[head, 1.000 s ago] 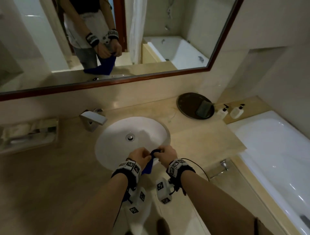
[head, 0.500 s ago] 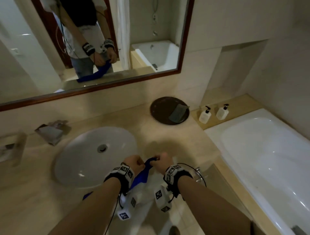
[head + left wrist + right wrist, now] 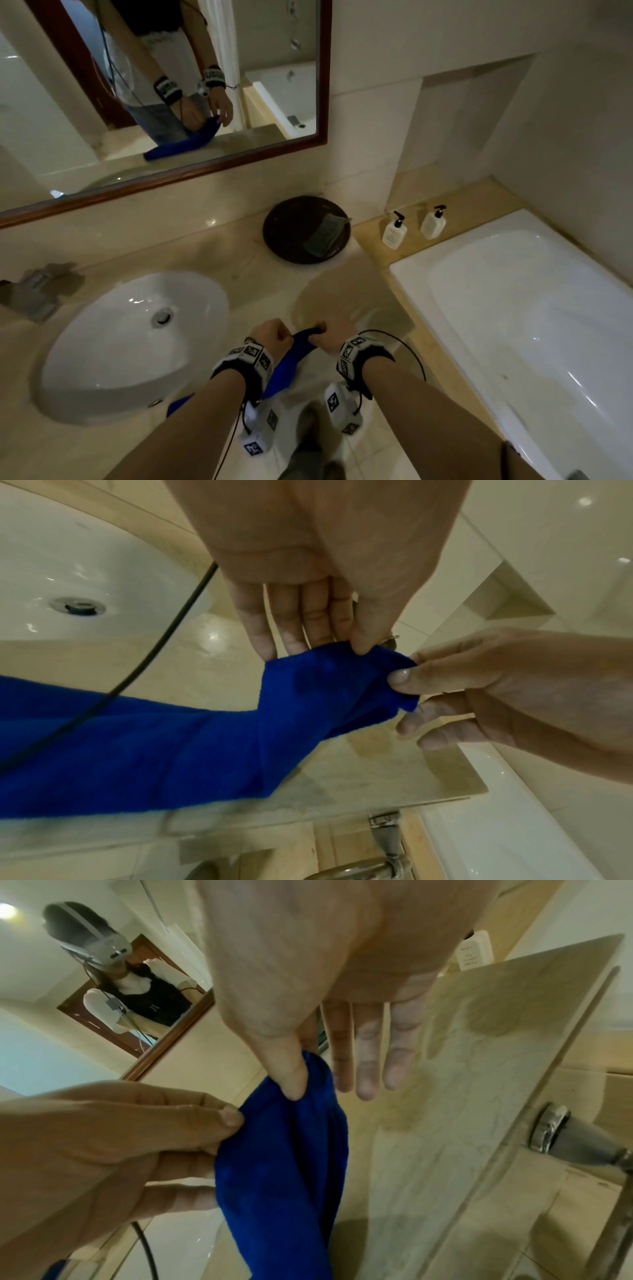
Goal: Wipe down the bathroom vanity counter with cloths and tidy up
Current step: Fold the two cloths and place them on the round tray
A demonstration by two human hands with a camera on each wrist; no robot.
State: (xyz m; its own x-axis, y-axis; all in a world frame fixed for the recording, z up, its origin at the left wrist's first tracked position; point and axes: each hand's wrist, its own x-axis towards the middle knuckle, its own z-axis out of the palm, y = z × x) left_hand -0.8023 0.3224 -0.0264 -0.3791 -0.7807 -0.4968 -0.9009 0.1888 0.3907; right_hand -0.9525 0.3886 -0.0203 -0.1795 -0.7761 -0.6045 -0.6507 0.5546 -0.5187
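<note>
Both hands hold a blue cloth [image 3: 291,359] over the front of the beige vanity counter [image 3: 342,301], just right of the white sink [image 3: 120,342]. My left hand [image 3: 270,337] pinches the cloth's top edge between thumb and fingers, as the left wrist view shows [image 3: 346,645]. My right hand [image 3: 330,337] pinches the same bunched end from the right [image 3: 301,1080]. The rest of the cloth [image 3: 137,750] trails down and left along the counter's front edge. The hands sit close together, a few centimetres above the stone.
At the back of the counter lies a dark round tray [image 3: 291,219] holding a folded grey item. Two white pump bottles [image 3: 394,229] stand on the ledge beside the bathtub [image 3: 513,308]. The faucet [image 3: 34,291] is far left. Metal rail fittings [image 3: 383,831] hang under the counter's edge.
Both hands have carried the cloth from over the sink's front rim rightward to the counter beside it. The cloth has stretched out and now trails left. The head view swung right.
</note>
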